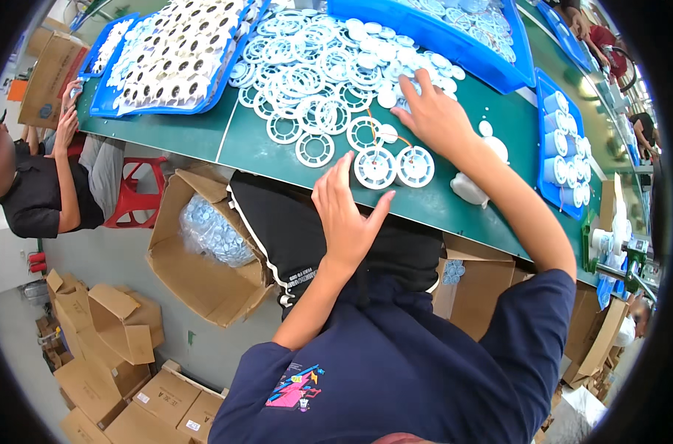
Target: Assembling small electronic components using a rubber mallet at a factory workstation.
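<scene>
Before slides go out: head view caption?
Left hand beside a round white slotted part, right hand over small white discs, at a green worktable.

Green worktable (256,154), red plastic stool (134,195), grey floor (203,340), cardboard boxes (89,385), possibly a pale wall (2,255) far left

Assy wkshp: parts bins (444,52), ctns (89,386)

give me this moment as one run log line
left hand: open, beside two slotted white discs | right hand: fingers spread, at small white discs | green table: white rings piled loosely
</scene>
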Demonstrator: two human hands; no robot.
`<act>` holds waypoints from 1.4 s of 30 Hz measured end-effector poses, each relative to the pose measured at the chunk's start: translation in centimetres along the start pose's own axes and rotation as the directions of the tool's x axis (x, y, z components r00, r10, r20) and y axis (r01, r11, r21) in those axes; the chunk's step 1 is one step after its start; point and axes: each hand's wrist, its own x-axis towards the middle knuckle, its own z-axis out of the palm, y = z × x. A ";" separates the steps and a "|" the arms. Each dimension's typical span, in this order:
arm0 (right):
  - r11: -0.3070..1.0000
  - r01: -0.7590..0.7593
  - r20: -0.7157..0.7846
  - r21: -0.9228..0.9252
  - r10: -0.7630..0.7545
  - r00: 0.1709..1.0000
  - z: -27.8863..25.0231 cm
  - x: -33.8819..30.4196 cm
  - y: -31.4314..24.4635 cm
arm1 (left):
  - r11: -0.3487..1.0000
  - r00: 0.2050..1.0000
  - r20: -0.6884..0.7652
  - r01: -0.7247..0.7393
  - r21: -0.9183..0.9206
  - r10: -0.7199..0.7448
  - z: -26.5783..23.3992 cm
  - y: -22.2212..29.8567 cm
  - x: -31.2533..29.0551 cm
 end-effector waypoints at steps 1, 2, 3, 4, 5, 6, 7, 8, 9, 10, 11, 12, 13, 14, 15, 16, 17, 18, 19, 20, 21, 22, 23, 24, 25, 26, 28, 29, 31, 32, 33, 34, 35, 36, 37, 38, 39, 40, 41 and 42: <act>0.999 0.019 -0.015 -0.027 -0.019 1.000 0.1 0.2 -0.1 | 1.000 1.000 -0.004 0.002 0.011 -0.002 -0.1 -0.1 -0.4; 1.000 0.022 -0.019 -0.019 -0.023 1.000 0.5 0.5 -0.2 | 0.999 0.999 -0.044 0.010 -0.050 -0.012 -0.1 -0.2 -0.8; 0.996 0.042 0.027 -0.073 -0.040 0.999 0.8 0.8 -0.1 | 0.993 0.996 -0.081 0.012 -0.118 -0.021 0.0 0.0 -1.0; 0.990 0.062 0.075 -0.127 -0.053 0.996 0.9 1.0 -0.1 | 0.989 0.995 -0.092 0.026 -0.147 -0.040 0.1 0.1 -1.1; 0.990 0.059 0.073 -0.127 -0.050 0.996 1.1 1.1 0.0 | 0.989 0.995 -0.090 0.023 -0.147 -0.036 0.1 0.2 -1.2; 0.992 0.036 0.114 -0.123 -0.022 0.993 0.5 1.5 -0.1 | 0.991 0.995 -0.083 0.038 -0.129 -0.049 0.1 0.3 -1.1; 0.993 0.013 0.156 -0.119 0.005 0.988 0.2 1.7 -0.1 | 0.992 0.995 -0.077 0.054 -0.110 -0.063 0.1 0.4 -1.1; 0.993 0.012 0.155 -0.122 0.007 0.988 0.3 1.7 0.1 | 0.991 0.994 -0.075 0.065 -0.114 -0.073 -0.1 0.4 -1.0; 0.998 -0.036 0.129 -0.061 0.043 0.991 0.4 1.6 0.5 | 0.991 0.995 -0.075 0.060 -0.118 -0.070 -0.2 0.4 -1.0; 0.997 -0.081 0.106 0.002 0.081 0.991 0.5 1.4 0.9 | 0.991 0.995 -0.067 0.062 -0.117 -0.070 -0.2 0.4 -0.9; 0.997 -0.083 0.105 -0.003 0.083 0.991 0.6 1.3 1.2 | 0.991 0.996 -0.059 0.065 -0.116 -0.072 -0.2 0.4 -0.9; 0.985 -0.132 0.038 0.114 0.128 0.991 0.6 1.3 1.5 | 0.991 0.996 -0.062 0.062 -0.116 -0.070 -0.3 0.3 -0.9; 0.958 -0.170 -0.023 0.232 0.181 0.983 0.6 1.2 1.9 | 0.991 0.997 -0.053 0.057 -0.124 -0.064 -0.4 0.2 -1.0; 0.930 -0.146 -0.107 0.337 0.192 0.976 0.3 0.9 2.6 | 0.990 0.997 -0.044 0.052 -0.132 -0.058 -0.4 0.2 -1.0; 0.872 -0.197 -0.046 0.448 0.243 0.969 -0.2 0.7 3.2 | 0.990 0.997 -0.047 0.051 -0.132 -0.058 -0.4 0.2 -1.1; 0.796 -0.242 0.023 0.555 0.276 0.961 -1.9 1.2 2.6 | 0.990 0.997 -0.044 0.050 -0.135 -0.056 -0.5 0.0 -1.2; 0.518 -0.522 0.339 0.678 0.410 0.847 -3.8 1.4 1.9 | 0.989 0.998 -0.039 0.049 -0.139 -0.055 -0.7 -0.1 -1.3; 0.520 -0.519 0.338 0.678 0.406 0.849 -4.3 1.0 1.9 | 0.991 0.997 -0.055 0.038 -0.126 -0.045 -0.7 0.0 -1.2; 0.199 -0.537 0.445 0.820 0.368 0.816 -4.6 0.5 2.3 | 0.991 0.997 -0.058 0.040 -0.125 -0.047 -0.9 0.1 -1.2; -0.152 -0.513 0.535 0.845 0.292 0.793 -5.0 0.0 2.3 | 0.983 0.996 -0.066 0.052 -0.175 -0.065 -1.1 0.0 -1.3; -0.166 -0.522 0.547 0.836 0.304 0.780 -6.6 -0.6 1.2 | 0.971 0.994 -0.070 0.062 -0.231 -0.080 -1.2 0.0 -1.3; -0.127 -0.527 0.539 0.841 0.284 0.793 -7.4 -1.3 0.7 | 0.968 0.988 -0.142 0.020 -0.250 -0.057 -1.5 0.2 -1.0; -0.087 -0.530 0.532 0.844 0.264 0.804 -8.0 -2.1 0.3 | 0.969 0.988 -0.146 0.017 -0.248 -0.055 -2.1 0.5 -1.0; -0.024 -0.545 0.532 0.838 0.259 0.806 -9.5 -3.0 -0.7 | 0.968 0.988 -0.149 0.013 -0.250 -0.051 -3.0 1.2 -1.0; -0.027 -0.577 0.565 0.816 0.250 0.787 -10.6 -3.8 -1.9 | 0.960 0.989 -0.130 0.036 -0.279 -0.075 -3.8 2.1 -0.9; 0.019 -0.557 0.538 0.830 0.234 0.810 -10.6 -5.2 -2.9 | 0.915 0.991 -0.048 0.097 -0.392 -0.125 -4.8 3.3 -0.7; 0.075 -0.514 0.496 0.854 0.178 0.850 -11.5 -6.8 -6.2 | 0.861 0.991 0.051 0.134 -0.490 -0.125 -5.3 4.3 -0.3; 0.109 -0.548 0.537 0.829 0.115 0.835 -11.6 -7.4 -6.9 | 0.867 0.991 0.082 0.135 -0.480 -0.109 -5.1 4.8 0.0; 0.137 -0.500 0.499 0.855 0.044 0.865 -12.4 -7.6 -8.0 | 0.856 0.985 0.146 0.153 -0.493 -0.092 -4.4 4.9 -0.1; 0.131 -0.496 0.495 0.858 0.044 0.868 -12.3 -7.6 -8.5 | 0.839 0.977 0.168 0.198 -0.506 -0.130 -4.3 4.9 -0.3; 0.087 -0.467 0.462 0.880 0.071 0.884 -12.0 -7.8 -8.7 | 0.839 0.977 0.173 0.197 -0.507 -0.125 -4.1 4.7 -0.4; 0.045 -0.435 0.429 0.899 0.101 0.898 -11.7 -8.1 -8.9 | 0.858 0.987 0.119 0.150 -0.492 -0.105 -4.0 4.5 -0.4; 0.022 -0.371 0.368 0.928 0.089 0.926 -11.4 -8.3 -8.8 | 0.874 0.994 0.064 0.103 -0.474 -0.083 -4.0 4.3 -0.3; -0.008 -0.357 0.354 0.934 0.138 0.925 -10.8 -8.5 -8.8 | 0.890 0.996 0.028 0.083 -0.449 -0.080 -4.0 4.4 0.1; -0.036 -0.340 0.341 0.940 0.187 0.921 -10.4 -8.6 -8.6 | 0.894 0.993 0.007 0.108 -0.434 -0.116 -4.1 4.5 0.5; 0.046 -0.340 0.318 0.939 0.255 0.913 -9.9 -8.6 -8.1 | 0.909 0.989 -0.009 0.130 -0.395 -0.146 -4.0 4.3 1.0; 0.093 -0.340 0.296 0.936 0.315 0.902 -9.7 -8.4 -7.8 | 0.940 0.995 -0.051 0.064 -0.334 -0.086 -3.9 3.9 1.9; 0.144 -0.339 0.267 0.930 0.370 0.890 -9.6 -8.2 -7.7 | 0.953 0.994 -0.090 0.026 -0.302 -0.055 -3.7 3.5 2.7; 0.103 -0.367 0.295 0.925 0.416 0.860 -9.4 -8.3 -7.5 | 0.973 0.997 -0.077 -0.012 -0.229 -0.006 -3.5 3.1 3.4; 0.107 -0.364 0.291 0.925 0.416 0.862 -9.0 -8.4 -7.5 | 0.987 0.997 -0.061 -0.053 -0.154 0.044 -3.4 2.8 3.9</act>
